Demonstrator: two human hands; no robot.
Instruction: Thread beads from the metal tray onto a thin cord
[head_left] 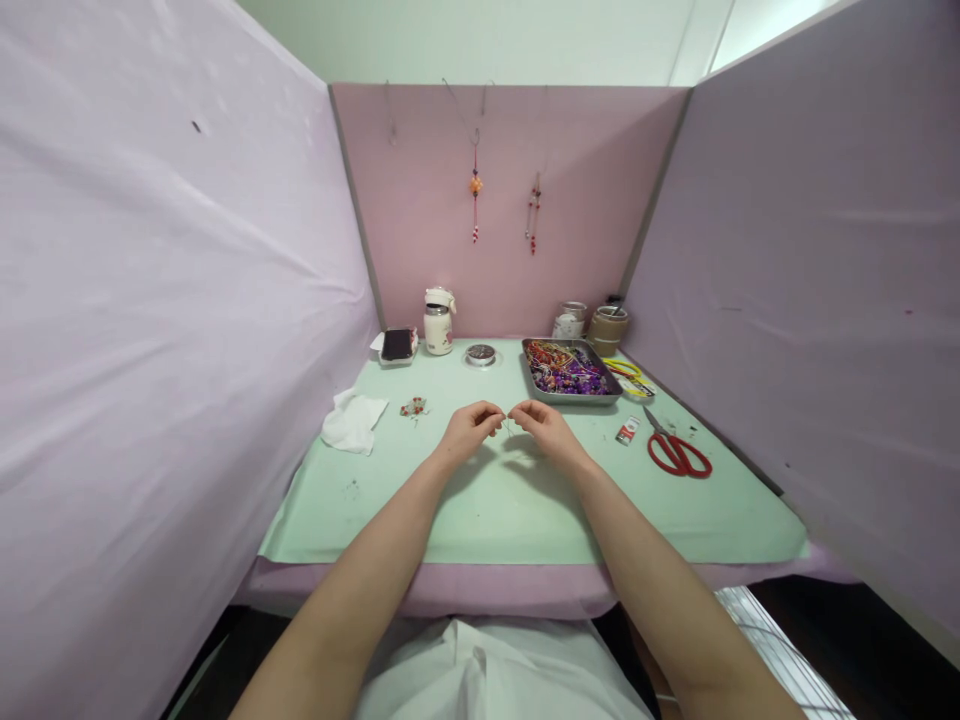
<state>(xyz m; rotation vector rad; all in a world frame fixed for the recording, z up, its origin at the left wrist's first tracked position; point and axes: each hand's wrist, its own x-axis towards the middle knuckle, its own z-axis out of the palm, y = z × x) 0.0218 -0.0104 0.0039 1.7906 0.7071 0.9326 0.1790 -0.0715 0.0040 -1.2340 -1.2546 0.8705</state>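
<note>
My left hand (474, 424) and my right hand (546, 428) are raised over the middle of the green mat, fingertips almost meeting. Both are pinched on a thin cord (509, 426), whose fine ends dangle below the fingers. Whether a bead is on the cord is too small to tell. A small heap of red and pale beads (413, 407) lies to the left of my left hand. Beyond my right hand stands a grey tray (577, 400) full of purple, orange and red beads and strings.
Red-handled scissors (679, 455) and a small red-and-white packet (628, 431) lie at right. A white cloth (352, 422) is at left. Along the back are a white bottle (438, 325), a spool (481, 355), a dark-topped box (397, 346) and jars (608, 330). Beaded pendants (475, 187) hang on the pink wall.
</note>
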